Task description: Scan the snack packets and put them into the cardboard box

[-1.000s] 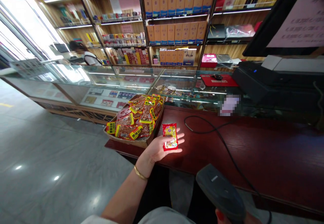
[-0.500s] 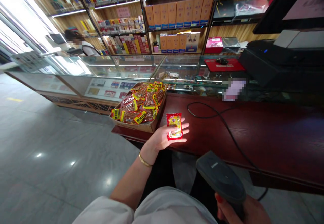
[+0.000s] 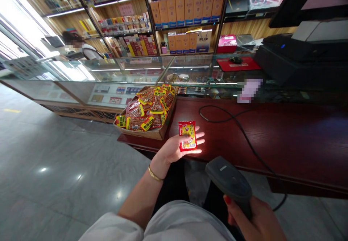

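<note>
- Two hands of ours are in view, and each carries one item above or beside the dark red desk.
- We note the left hand turned palm up, fingers spread flat and not closed, over the near edge of the desk.
- We find a small red and yellow snack packet lying loose on that open palm and fingers, printed face up.
- We read its long axis as running from the heel of the palm toward the far side of the desk, leaning slightly left; its short top edge points away from us toward the glass showcase.
- We see a bright glow on the fingertips just right of the packet.
- We note the right hand wrapped shut around the handle of a black barcode scanner, low in the picture; the scanner head points up and left toward the packet, apart from it.
- We trace a black cable across the desk.
- We record a cardboard tray of red and yellow packets just left of the open hand, on the desk corner.
</note>
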`<state>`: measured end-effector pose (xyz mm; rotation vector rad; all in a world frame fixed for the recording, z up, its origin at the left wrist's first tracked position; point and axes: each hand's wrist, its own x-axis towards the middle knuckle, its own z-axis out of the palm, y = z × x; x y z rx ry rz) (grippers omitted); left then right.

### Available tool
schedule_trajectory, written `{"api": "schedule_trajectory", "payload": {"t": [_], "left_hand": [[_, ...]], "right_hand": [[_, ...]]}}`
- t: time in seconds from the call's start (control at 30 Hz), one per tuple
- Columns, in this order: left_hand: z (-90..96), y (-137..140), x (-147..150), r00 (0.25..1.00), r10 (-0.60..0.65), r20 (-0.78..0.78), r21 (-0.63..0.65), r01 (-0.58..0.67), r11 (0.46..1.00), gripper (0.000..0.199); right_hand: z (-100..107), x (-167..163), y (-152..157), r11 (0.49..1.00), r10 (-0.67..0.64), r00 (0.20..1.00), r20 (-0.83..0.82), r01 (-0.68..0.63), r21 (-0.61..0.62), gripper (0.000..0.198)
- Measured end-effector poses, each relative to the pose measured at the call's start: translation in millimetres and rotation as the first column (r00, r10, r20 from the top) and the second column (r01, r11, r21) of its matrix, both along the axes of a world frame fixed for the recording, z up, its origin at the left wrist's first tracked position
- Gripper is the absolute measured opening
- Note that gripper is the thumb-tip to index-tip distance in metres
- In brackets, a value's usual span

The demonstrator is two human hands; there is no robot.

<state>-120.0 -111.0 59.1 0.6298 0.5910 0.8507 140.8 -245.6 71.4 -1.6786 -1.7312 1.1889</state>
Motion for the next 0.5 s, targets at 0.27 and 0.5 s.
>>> {"api": "schedule_trajectory", "payload": {"t": [0.27,0.5], "left_hand": [[-2.7,0,3,0.999,-0.015,0.034,-0.001,0.015,1.0,0.053],[23.3,-1,-14,0.941,0.28,-0.19,0.198,-0.243,0.95,0.046]], "right_hand": [[4,-30,19,0.994,-0.053,0.996,-0.067,0.059,0.097,0.045],[4,-10,10,0.998,-0.019,1.0,-0.011,0.019,0.063,0.055]]}}
